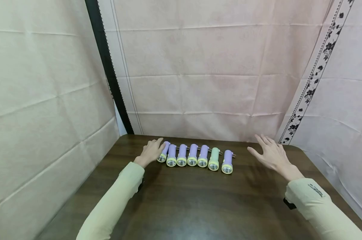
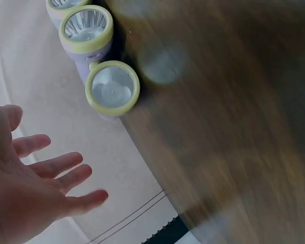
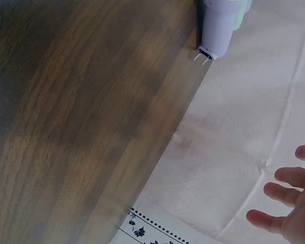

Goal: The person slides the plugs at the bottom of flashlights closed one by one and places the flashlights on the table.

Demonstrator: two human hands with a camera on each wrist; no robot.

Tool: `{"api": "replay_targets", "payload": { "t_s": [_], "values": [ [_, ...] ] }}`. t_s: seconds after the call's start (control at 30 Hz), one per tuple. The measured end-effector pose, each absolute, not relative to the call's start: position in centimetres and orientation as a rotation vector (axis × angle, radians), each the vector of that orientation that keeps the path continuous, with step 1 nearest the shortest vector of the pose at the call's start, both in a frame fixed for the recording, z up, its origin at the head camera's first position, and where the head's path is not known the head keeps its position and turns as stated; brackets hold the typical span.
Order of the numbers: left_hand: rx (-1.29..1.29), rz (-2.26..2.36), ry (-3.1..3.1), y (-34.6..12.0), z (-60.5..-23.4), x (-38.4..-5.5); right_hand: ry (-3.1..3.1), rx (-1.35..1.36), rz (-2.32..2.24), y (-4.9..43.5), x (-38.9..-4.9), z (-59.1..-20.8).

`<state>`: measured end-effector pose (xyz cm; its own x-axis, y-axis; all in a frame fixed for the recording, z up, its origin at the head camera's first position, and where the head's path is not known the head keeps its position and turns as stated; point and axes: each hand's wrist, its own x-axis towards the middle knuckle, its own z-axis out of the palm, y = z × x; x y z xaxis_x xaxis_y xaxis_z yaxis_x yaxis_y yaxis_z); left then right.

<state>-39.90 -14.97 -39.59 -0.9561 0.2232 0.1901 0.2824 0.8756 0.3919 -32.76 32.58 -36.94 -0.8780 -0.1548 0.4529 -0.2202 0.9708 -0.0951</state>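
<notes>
The left hand point(image 1: 151, 152), its fingers loosely spread, holds nothing; the left wrist view shows a gap between its fingertips and the nearest flashlight, the tilted purple plastic one with a pale yellow rim point(image 1: 166, 148) at the row's left end. The right hand point(image 1: 270, 156), fingers likewise splayed, grips nothing either and hovers well apart from the row's other end. Between the hands lie seven flashlights on the dark brown wood-grain table point(image 1: 198, 200), lenses toward the person, perhaps so that they can be compared or reached in turn. Six are purple; the single mint-green flashlight point(image 1: 214, 155) is second from the right (the only odd colour in the line), and the rightmost purple flashlight point(image 1: 227, 156) stands off from it by a slightly wider space. Two metal prongs point(image 3: 197, 56) jut from that end piece, probably for charging. Beyond, pale creased cloth point(image 1: 198, 66) hangs behind the table, likely as a plain backdrop. The right thumb is mostly cut off in its wrist view, and the flashlights' undersides are hidden.
</notes>
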Motion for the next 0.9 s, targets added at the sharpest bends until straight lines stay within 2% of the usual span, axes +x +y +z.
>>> {"api": "replay_targets", "payload": {
  "t_s": [0.47,0.9],
  "values": [
    [-0.307,-0.643,-2.954,-13.1,-41.1,-43.5,-2.676,0.295,0.182,32.2,-32.6,-37.1],
    [-0.014,-0.728,-3.089,-12.5,-41.9,-44.4,-2.643,0.314,0.17,32.4,-32.5,-37.6]
  ]
}}
